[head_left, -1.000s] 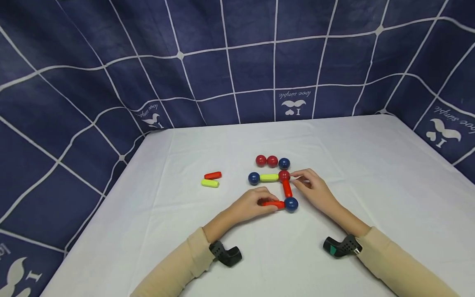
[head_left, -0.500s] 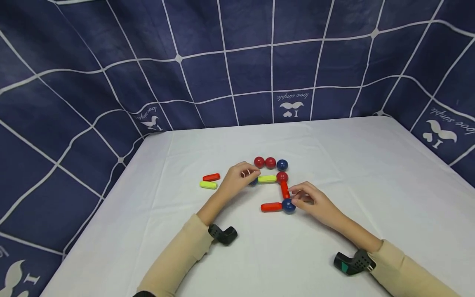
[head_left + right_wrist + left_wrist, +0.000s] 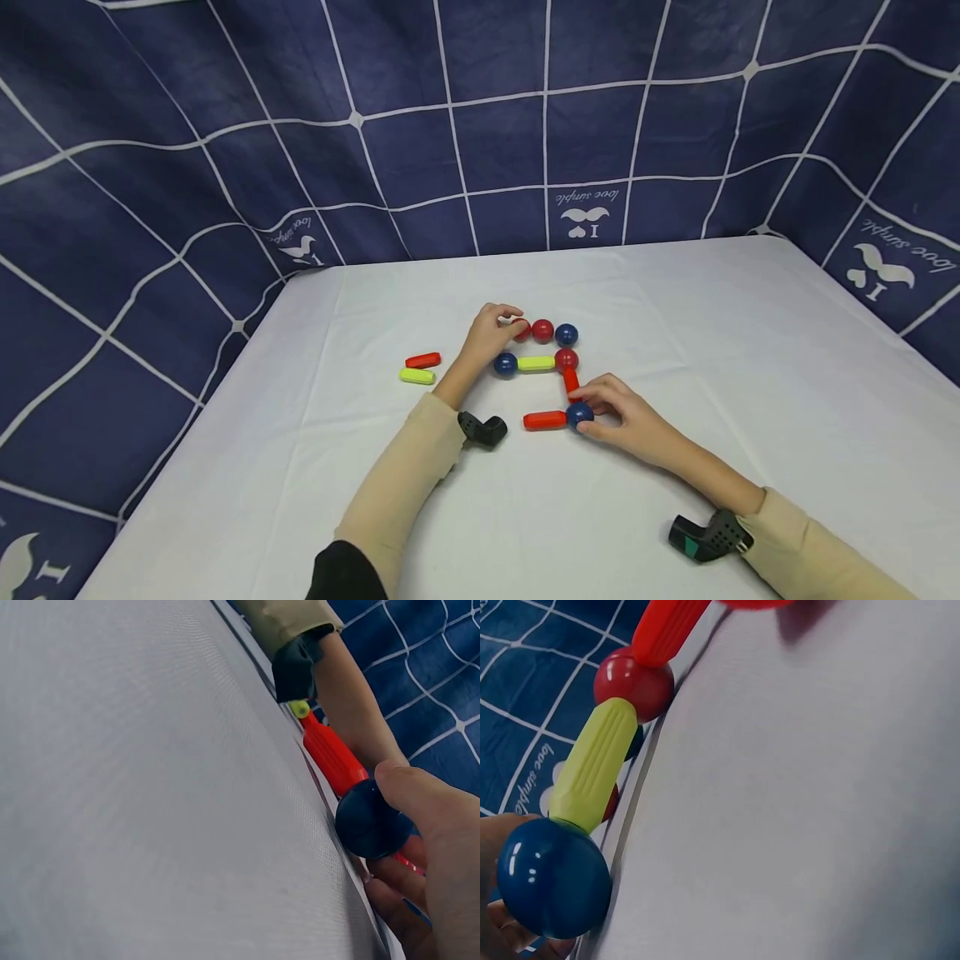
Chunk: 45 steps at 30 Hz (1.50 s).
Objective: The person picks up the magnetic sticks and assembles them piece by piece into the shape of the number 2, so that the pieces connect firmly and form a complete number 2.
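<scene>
My left hand (image 3: 487, 335) reaches to the back row and pinches its leftmost red ball (image 3: 523, 334), thumb and fingers at either side. In the head view my right hand (image 3: 628, 421) holds the blue corner ball (image 3: 579, 415), which the right wrist view shows between thumb and fingers. From that ball one red rod (image 3: 544, 421) points left and another red rod (image 3: 572, 383) runs back to a red ball (image 3: 566, 360). A yellow-green rod (image 3: 536, 364) joins this red ball to a blue ball (image 3: 553, 877) at the left end.
Beside the pinched ball stand another red ball (image 3: 542, 331) and a blue ball (image 3: 567, 335). Farther left lie a loose red rod (image 3: 423, 360) and a loose yellow-green rod (image 3: 417, 377). A white cloth covers the table (image 3: 705, 333); a dark blue grid curtain (image 3: 495, 133) hangs behind.
My left hand has let go of the front red rod and moved back, past the left blue ball, to the red ball. My right hand has come forward from the red joint to the blue corner ball.
</scene>
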### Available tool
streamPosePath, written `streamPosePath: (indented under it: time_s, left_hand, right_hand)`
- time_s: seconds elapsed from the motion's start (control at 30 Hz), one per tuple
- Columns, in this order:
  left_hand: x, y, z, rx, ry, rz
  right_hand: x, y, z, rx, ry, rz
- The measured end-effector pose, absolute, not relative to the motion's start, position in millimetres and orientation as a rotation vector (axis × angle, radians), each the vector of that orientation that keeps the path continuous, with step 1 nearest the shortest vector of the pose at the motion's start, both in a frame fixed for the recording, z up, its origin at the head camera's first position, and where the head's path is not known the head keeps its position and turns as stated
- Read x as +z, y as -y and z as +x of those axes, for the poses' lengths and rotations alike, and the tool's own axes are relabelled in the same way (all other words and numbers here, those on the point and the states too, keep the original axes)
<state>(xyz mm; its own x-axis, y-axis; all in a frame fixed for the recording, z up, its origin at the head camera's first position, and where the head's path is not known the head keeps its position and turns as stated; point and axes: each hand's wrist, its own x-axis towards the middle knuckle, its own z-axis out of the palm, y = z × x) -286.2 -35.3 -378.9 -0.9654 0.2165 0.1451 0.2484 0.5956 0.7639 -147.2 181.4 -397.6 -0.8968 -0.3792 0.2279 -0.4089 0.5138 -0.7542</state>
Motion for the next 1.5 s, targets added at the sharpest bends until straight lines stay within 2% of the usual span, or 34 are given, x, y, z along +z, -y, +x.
streamPosePath:
  time_s: [0.33, 0.77, 1.1, 1.33, 1.5]
  left_hand:
    - [-379, 34, -284, -1.368, 2.891, -0.461]
    - [-371, 36, -274, -1.466, 2.733, -0.388]
    - [-358, 41, -234, -1.683, 2.625, -0.425]
    - [-359, 54, -207, -1.781, 2.667, -0.481]
    - [-365, 71, -193, -1.813, 2.737, -0.427]
  right_hand:
    - [-399, -181, -147, 1.273, 2.730, 0.705]
    - [-400, -179, -146, 1.222, 2.738, 0.740]
    - [-401, -177, -147, 1.285, 2.738, 0.699]
    - [-402, -176, -146, 1.374, 2.720, 0.700]
    - [-405, -177, -148, 1.360, 2.664, 0.709]
